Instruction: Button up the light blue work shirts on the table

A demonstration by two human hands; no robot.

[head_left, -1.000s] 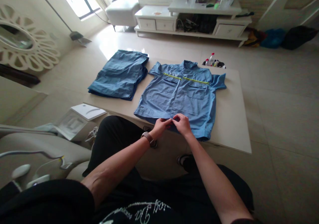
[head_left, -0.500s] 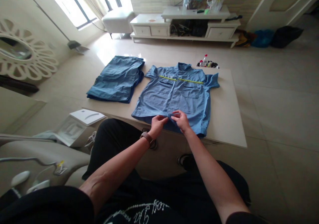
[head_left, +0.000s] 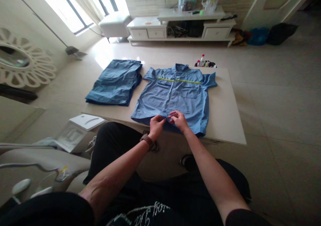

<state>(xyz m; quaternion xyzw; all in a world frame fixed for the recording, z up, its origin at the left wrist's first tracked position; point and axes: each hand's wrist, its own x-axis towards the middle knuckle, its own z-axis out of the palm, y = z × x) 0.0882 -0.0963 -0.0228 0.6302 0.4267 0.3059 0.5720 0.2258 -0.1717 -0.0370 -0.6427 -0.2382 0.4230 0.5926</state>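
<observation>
A blue work shirt (head_left: 173, 97) with a yellow-green stripe across the chest lies front up, collar at the far side, its hem at the table's near edge. My left hand (head_left: 156, 124) pinches the bottom hem near the middle of the front. Close beside it, my right hand (head_left: 178, 119) has its fingertips closed on the hem at the front placket. The small bit of cloth between the fingertips is mostly hidden. To the left of the shirt rests a stack of folded blue clothes (head_left: 114, 82).
The pale table (head_left: 224, 119) carries the clothes. At its far edge are bottles with red caps (head_left: 202, 60). A white box (head_left: 86, 121) stands left by the sofa (head_left: 50, 155). A TV cabinet (head_left: 144, 28) runs along the far wall, with bags (head_left: 281, 33) on the floor beside it.
The view has shifted slightly, so the table and clothes appear a little further left. Both hands stay at the shirt's hem, with only small finger movements.
</observation>
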